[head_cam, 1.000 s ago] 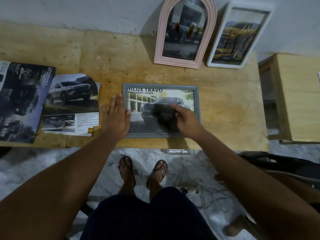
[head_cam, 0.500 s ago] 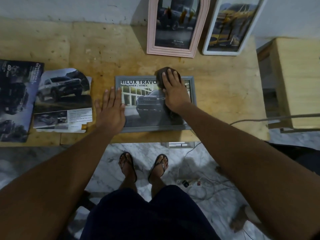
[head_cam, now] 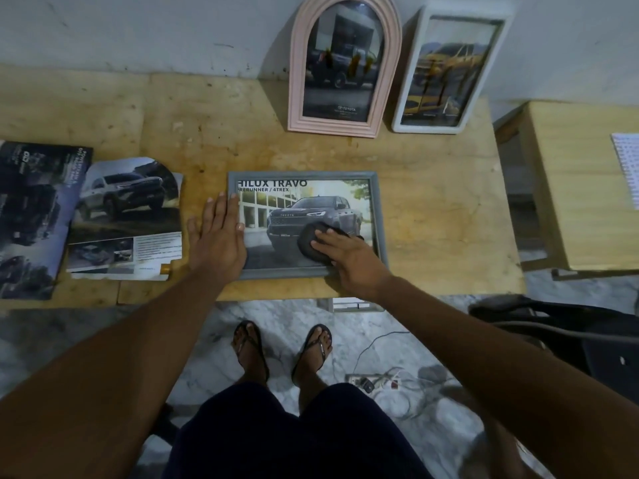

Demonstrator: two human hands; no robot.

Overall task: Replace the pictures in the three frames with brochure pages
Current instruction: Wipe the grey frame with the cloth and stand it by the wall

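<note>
Honestly, the main risk is the grey frame (head_cam: pixel 305 225) skating on the wooden table (head_cam: pixel 432 216) while I rub its front. It lies flat near the table's front edge, a truck page from the brochure already inside, and my left hand (head_cam: pixel 217 240) is spread flat and empty across its left border to pin it. My right hand (head_cam: pixel 349 255) presses a dark cloth (head_cam: pixel 313 242) onto the lower middle of the picture, fingers curled over it. If I push too hard toward myself, I judge the frame could slide off the edge onto the marble floor (head_cam: pixel 214 326); hard pressure could also flex or crack the front pane, though I cannot tell whether it is glass or plastic. The pink arched frame (head_cam: pixel 344 65) and the white frame (head_cam: pixel 449 69) lean against the wall (head_cam: pixel 138 29) behind, both already showing car pages, and a jolt to the table might tip them. Cut brochure pages (head_cam: pixel 128 216) and a dark brochure (head_cam: pixel 31 216) sit well to the left. The tabletop is stained and scuffed, the room dim, with loose cables (head_cam: pixel 380 378) on the floor by my feet.
</note>
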